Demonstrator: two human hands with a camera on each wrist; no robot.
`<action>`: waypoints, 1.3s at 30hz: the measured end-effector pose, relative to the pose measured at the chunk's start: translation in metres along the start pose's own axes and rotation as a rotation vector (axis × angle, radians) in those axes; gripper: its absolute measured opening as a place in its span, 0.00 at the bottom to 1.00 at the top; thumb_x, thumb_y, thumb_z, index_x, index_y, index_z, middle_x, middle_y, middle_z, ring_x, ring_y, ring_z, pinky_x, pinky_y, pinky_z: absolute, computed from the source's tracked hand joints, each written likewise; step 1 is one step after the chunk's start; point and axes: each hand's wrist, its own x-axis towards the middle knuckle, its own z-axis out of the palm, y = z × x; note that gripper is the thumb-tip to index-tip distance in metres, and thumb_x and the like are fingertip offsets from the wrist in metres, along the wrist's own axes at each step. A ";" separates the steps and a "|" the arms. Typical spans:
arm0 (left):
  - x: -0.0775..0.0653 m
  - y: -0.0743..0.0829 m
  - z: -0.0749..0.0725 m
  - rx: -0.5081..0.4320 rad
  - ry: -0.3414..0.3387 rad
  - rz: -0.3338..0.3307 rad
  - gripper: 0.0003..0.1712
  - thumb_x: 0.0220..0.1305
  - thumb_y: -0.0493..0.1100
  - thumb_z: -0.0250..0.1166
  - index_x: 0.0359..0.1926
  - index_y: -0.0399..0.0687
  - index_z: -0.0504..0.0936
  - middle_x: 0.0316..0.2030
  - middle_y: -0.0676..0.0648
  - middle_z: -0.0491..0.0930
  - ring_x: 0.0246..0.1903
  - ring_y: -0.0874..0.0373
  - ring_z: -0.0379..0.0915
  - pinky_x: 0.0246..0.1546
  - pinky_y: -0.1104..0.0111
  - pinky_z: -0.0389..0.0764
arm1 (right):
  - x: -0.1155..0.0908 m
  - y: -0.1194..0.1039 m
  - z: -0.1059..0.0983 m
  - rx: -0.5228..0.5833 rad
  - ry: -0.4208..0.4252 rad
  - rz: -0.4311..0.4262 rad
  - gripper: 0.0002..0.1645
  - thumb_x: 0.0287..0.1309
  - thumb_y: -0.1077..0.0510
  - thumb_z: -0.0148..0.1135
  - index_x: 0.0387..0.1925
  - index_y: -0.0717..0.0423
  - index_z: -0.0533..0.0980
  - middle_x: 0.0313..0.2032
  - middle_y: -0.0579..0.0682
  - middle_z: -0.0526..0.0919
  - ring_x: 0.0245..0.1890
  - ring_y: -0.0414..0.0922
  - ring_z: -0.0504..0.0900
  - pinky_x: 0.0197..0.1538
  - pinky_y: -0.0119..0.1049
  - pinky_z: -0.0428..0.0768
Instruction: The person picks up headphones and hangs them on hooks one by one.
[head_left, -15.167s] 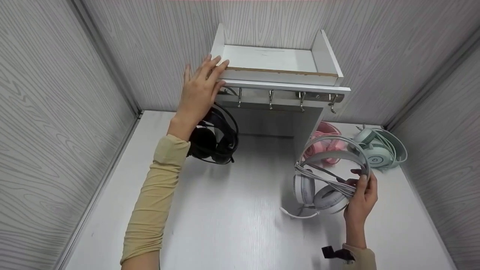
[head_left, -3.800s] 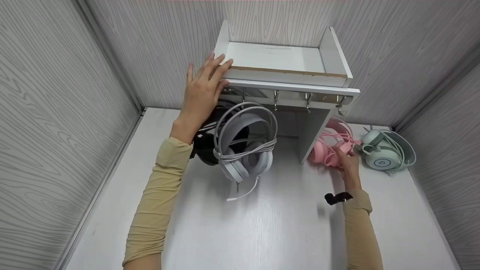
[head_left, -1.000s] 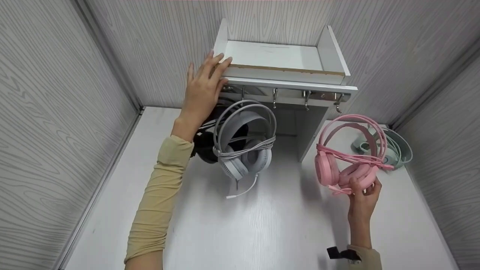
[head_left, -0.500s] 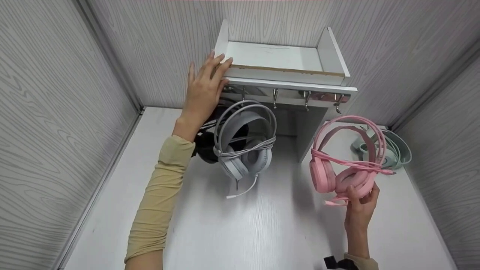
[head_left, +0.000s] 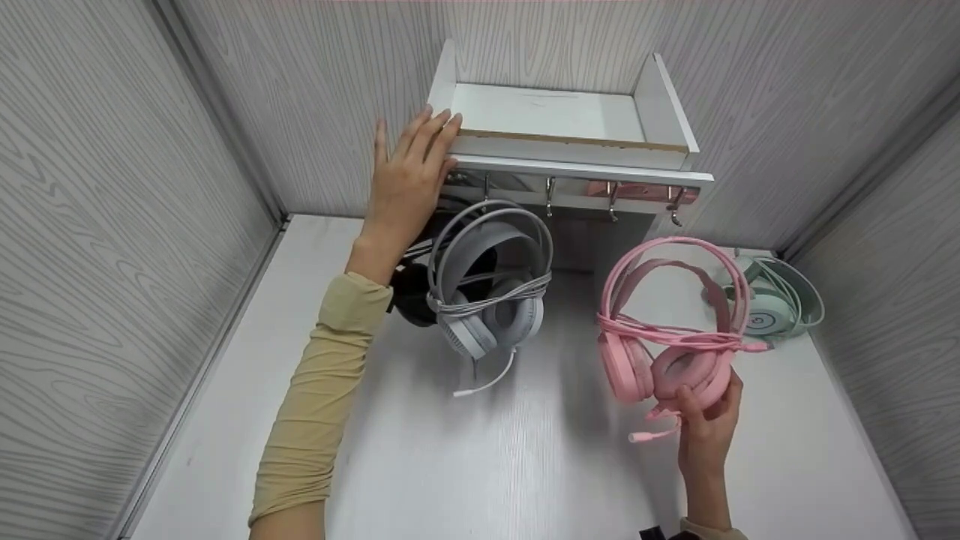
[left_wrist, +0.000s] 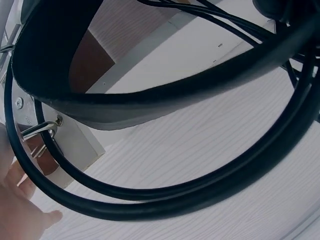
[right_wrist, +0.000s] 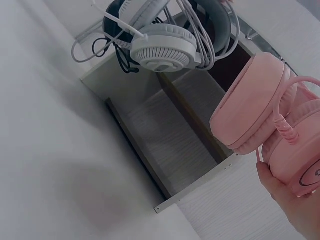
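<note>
My right hand [head_left: 709, 427] grips the lower earcup of a pink headset [head_left: 686, 367], headband up, its microphone boom pointing down-left. Its cable is wrapped across the middle. The left hand [head_left: 405, 187] lies with straight fingers on the left front edge of a white shelf unit [head_left: 577, 154]. Several metal hooks [head_left: 550, 196] line the rail below that edge. A white headset [head_left: 491, 307] hangs from a left-hand hook. Behind it hangs a black headset [head_left: 412, 296], partly hidden by the left arm; its headband [left_wrist: 150, 102] fills much of the left wrist view.
A mint green headset [head_left: 772, 307] lies on the white table [head_left: 480, 465] at the right, partly behind the pink one. Wood-patterned panels [head_left: 187, 112] enclose the table on the left, back and right. The shelf unit's side panel stands just left of the pink headset.
Earlier the white headset went from the right hand onto a hook, and the pink one was lifted off the table. Over the last second the pink headset moved left and slightly down.
</note>
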 end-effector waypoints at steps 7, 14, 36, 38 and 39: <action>-0.001 0.001 0.000 0.004 0.008 0.012 0.29 0.82 0.53 0.42 0.76 0.47 0.65 0.72 0.46 0.68 0.74 0.51 0.58 0.74 0.39 0.46 | -0.007 -0.001 0.006 -0.051 -0.023 0.025 0.40 0.58 0.76 0.57 0.71 0.59 0.59 0.64 0.61 0.67 0.59 0.53 0.71 0.59 0.37 0.79; -0.001 0.000 0.001 -0.002 0.021 0.009 0.29 0.82 0.52 0.43 0.76 0.48 0.65 0.71 0.46 0.69 0.74 0.52 0.59 0.74 0.38 0.47 | -0.010 -0.002 0.019 -0.084 -0.054 0.022 0.40 0.56 0.77 0.56 0.70 0.58 0.61 0.64 0.60 0.69 0.57 0.52 0.73 0.58 0.37 0.80; -0.001 0.001 0.003 0.016 0.047 0.023 0.28 0.82 0.52 0.43 0.75 0.48 0.66 0.70 0.45 0.70 0.73 0.51 0.60 0.72 0.36 0.52 | -0.011 -0.009 0.060 -0.054 -0.148 -0.028 0.42 0.51 0.77 0.55 0.70 0.60 0.61 0.62 0.59 0.69 0.58 0.50 0.74 0.58 0.37 0.82; -0.001 0.001 0.003 0.019 0.043 0.023 0.28 0.82 0.52 0.43 0.75 0.48 0.66 0.70 0.45 0.69 0.73 0.51 0.60 0.72 0.36 0.52 | -0.010 -0.009 0.065 -0.053 -0.165 -0.035 0.43 0.50 0.77 0.55 0.69 0.60 0.61 0.62 0.59 0.69 0.58 0.50 0.74 0.58 0.37 0.82; -0.001 0.001 0.003 0.020 0.042 0.023 0.28 0.82 0.52 0.43 0.75 0.48 0.66 0.70 0.45 0.69 0.73 0.51 0.60 0.72 0.36 0.52 | -0.010 -0.009 0.068 -0.055 -0.173 -0.037 0.43 0.50 0.77 0.56 0.70 0.60 0.60 0.62 0.59 0.69 0.58 0.50 0.74 0.58 0.37 0.82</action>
